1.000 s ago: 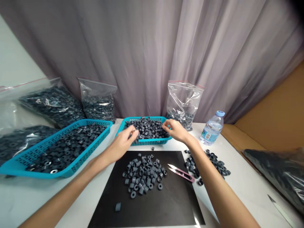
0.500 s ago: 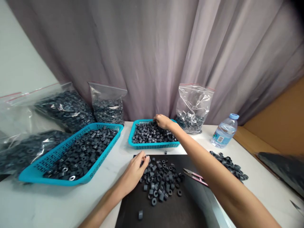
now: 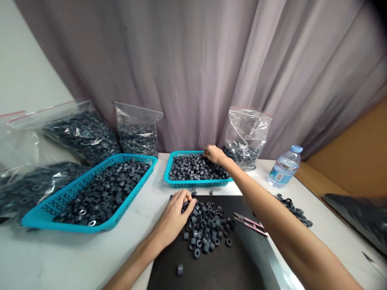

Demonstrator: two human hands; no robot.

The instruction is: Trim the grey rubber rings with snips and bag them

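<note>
My left hand (image 3: 177, 213) is curled over the upper left side of a pile of dark grey plastic rings (image 3: 207, 227) on a black mat (image 3: 223, 268). Dark rings show between its thumb and bent fingers. My right hand (image 3: 215, 155) reaches over the right half of the rear turquoise basket (image 3: 198, 184), which is filled with similar rings. Its fingers are closed and point down at the contents; whatever they pinch is hidden. Pink-handled thread snips (image 3: 250, 224) lie on the mat, beside my right forearm.
A larger turquoise basket (image 3: 68, 228) of rings stands left. Clear zip bags of rings stand behind, including one middle bag (image 3: 137, 135) and one right bag (image 3: 248, 139). A water bottle (image 3: 284, 167) and a loose heap of dark pieces (image 3: 294, 209) are at right, near a cardboard box (image 3: 350, 161).
My right hand has shifted right across the rear basket, its fingers still closed. My left hand, earlier pinching at the pile's edge, now curls over the rings. The view has shifted slightly.
</note>
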